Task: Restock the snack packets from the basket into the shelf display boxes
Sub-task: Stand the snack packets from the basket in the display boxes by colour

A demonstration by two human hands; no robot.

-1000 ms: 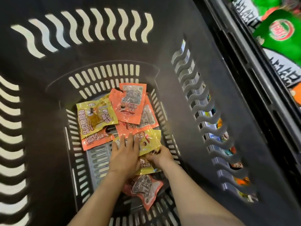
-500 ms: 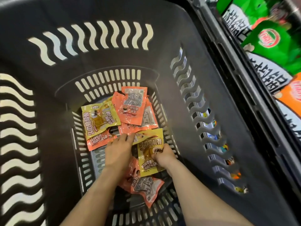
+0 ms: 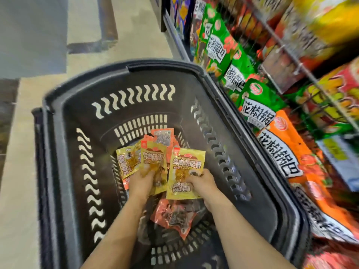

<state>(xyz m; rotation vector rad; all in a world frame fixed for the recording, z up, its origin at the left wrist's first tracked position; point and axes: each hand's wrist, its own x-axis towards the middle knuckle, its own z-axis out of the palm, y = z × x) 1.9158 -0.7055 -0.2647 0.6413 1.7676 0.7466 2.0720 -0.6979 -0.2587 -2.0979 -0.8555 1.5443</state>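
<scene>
Snack packets lie in the dark basket [image 3: 58,171], a yellow one [image 3: 126,162] at the left on its floor. A yellow packet [image 3: 153,160] is gripped upright by the left hand [image 3: 140,181]; beside it, another yellow packet [image 3: 184,171] is pinched by the right hand [image 3: 202,181]. Orange packets [image 3: 172,216] are seen beneath the wrists. Shelf bags [image 3: 258,105] are ranged at the right.
</scene>
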